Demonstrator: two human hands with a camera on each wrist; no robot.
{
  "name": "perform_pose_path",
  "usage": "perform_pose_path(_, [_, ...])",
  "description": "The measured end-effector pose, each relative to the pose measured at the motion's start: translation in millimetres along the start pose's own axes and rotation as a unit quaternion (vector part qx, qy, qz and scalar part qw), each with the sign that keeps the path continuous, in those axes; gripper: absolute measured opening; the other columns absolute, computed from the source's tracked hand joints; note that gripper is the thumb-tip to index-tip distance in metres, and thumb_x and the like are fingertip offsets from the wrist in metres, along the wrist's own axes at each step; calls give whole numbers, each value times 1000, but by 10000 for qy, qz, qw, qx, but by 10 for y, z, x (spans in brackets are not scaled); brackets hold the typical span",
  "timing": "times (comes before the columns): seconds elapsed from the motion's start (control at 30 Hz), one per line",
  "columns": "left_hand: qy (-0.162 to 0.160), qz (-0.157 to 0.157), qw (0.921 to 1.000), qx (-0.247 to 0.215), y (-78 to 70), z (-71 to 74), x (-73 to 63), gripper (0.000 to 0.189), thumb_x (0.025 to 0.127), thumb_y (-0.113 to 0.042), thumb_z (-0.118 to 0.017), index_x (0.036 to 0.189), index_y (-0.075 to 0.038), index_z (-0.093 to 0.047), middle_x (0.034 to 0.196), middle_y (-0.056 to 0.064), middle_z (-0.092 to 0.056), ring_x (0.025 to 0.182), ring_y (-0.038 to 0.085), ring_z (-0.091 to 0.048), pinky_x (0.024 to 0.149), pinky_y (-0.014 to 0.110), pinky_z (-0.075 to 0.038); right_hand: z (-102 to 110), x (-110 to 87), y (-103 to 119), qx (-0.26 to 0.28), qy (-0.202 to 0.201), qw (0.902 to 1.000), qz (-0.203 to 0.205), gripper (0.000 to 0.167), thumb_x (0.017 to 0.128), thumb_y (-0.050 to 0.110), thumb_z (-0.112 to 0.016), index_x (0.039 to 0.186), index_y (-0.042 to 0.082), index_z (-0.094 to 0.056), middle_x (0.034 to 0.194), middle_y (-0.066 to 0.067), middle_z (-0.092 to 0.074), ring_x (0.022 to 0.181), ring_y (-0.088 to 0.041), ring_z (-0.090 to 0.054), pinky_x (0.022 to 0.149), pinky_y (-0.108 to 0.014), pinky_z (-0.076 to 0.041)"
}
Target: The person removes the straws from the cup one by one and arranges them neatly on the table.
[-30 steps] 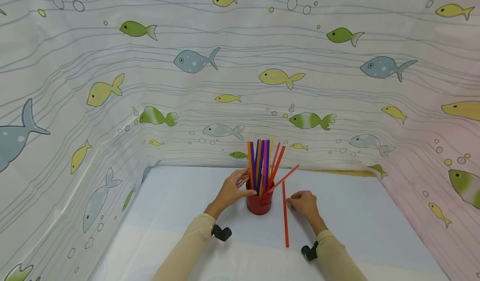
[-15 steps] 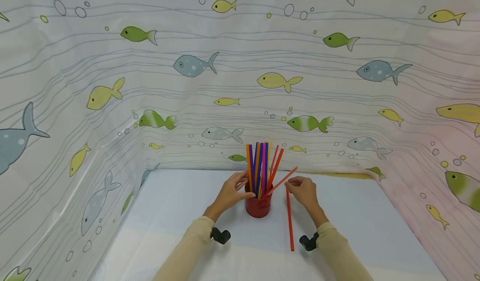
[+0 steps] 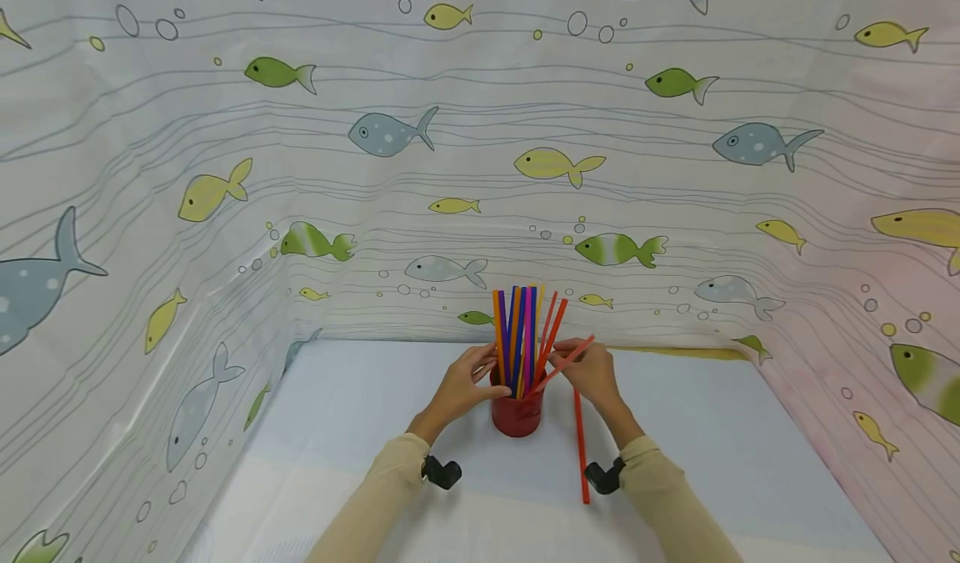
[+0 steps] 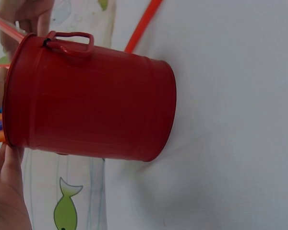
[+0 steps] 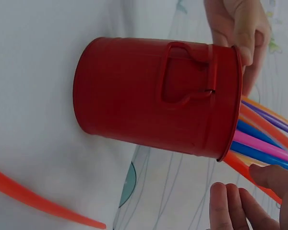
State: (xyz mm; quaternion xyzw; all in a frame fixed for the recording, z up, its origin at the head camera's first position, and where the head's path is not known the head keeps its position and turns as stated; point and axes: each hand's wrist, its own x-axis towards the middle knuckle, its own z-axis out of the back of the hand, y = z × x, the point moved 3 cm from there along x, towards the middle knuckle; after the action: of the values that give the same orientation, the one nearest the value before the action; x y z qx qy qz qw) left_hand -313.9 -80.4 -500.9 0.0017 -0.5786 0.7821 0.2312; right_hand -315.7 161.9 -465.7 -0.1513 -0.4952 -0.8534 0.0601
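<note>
A small red metal bucket (image 3: pixel 517 417) with wire handles stands upright on the table, packed with orange, purple, blue, pink, yellow and red straws (image 3: pixel 517 334). My left hand (image 3: pixel 467 379) grips its rim from the left, thumb in front and fingers behind. One light-red straw (image 3: pixel 561 366) leans out to the right. Behind that straw is my right hand (image 3: pixel 594 375), beside the bunch. In the right wrist view its thumb and fingers (image 5: pixel 220 206) are parted around a red straw (image 5: pixel 247 173) near the bucket's mouth. A loose red straw (image 3: pixel 582 454) lies on the table to the bucket's right.
The table (image 3: pixel 345 463) has a white cover. A curtain (image 3: pixel 465 87) printed with fish encloses its back and both sides, close behind the bucket. A black wrist camera (image 3: pixel 441 472) sits on the left forearm and another camera (image 3: pixel 604 476) on the right.
My right hand has gone from beside the loose straw up to its far end, turning it slightly, then left to the bunch, leaving that straw lying. The left hand stays on the bucket.
</note>
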Motion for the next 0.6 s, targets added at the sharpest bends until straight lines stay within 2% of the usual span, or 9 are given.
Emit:
perform_pose_path(0.13, [-4,-6,10000,-4,-10,0,-7,86,74,-20,-85,147,-7,-42,131,6,-51,125,19,-53,104,43,-43,-30,-11,11,79,22,9999,-112,20,80,20,-82,95,8,-77,81,-1,-74,71,-14,-68,57,-26,-55])
perform_pose_path(0.33, [25,-53,10000,56,-9,3,1,86,75,-22,-85,147,-7,-41,132,5,-50,125,17,-52,101,26,-45,-77,-21,-14,29,72,9995,-305,24,79,24,-83,95,7,-77,83,-2,-74,72,-14,-69,59,-26,-56])
perform_pose_path(0.4, [21,-62,10000,55,-8,4,-2,86,75,-22,-85,147,-7,-41,132,5,-50,125,17,-52,100,24,-45,-88,-23,-18,70,74,9995,-309,25,79,25,-83,95,7,-77,84,-3,-74,72,-14,-69,59,-26,-56])
perform_pose_path(0.6, [7,-51,10000,22,-7,11,-8,87,74,-22,-85,148,-7,-41,132,6,-50,125,19,-52,103,33,-44,-108,-37,-11,66,10,9993,-376,25,78,25,-84,94,7,-77,84,-3,-74,73,-16,-69,59,-27,-56])
